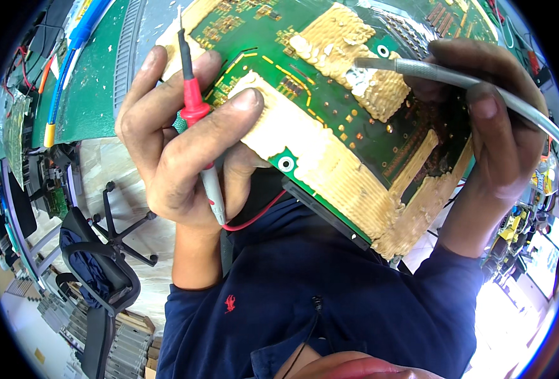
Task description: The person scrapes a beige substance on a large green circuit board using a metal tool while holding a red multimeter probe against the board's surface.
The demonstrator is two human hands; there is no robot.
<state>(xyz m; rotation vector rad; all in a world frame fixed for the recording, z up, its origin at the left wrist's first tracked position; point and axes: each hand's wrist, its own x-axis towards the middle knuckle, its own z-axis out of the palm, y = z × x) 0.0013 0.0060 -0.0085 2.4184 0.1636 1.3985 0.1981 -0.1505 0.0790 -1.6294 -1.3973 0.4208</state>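
A large green circuit board lies tilted in front of my chest, with thick ridged tan coating along its edges and in a patch near the middle. My left hand is closed round a red-and-grey test probe, its thin dark tip pointing up and away. The left thumb presses on the coated near-left edge. My right hand grips a silver craft knife with a flat, square-ended blade. That blade meets the middle patch, where whitish scraped bits show. Some right fingers are hidden behind the handle.
A blue cable or lead with a yellow end lies on the green mat at left. A red wire runs from the probe below the board. A black office chair stands lower left. Electronic parts crowd the right side.
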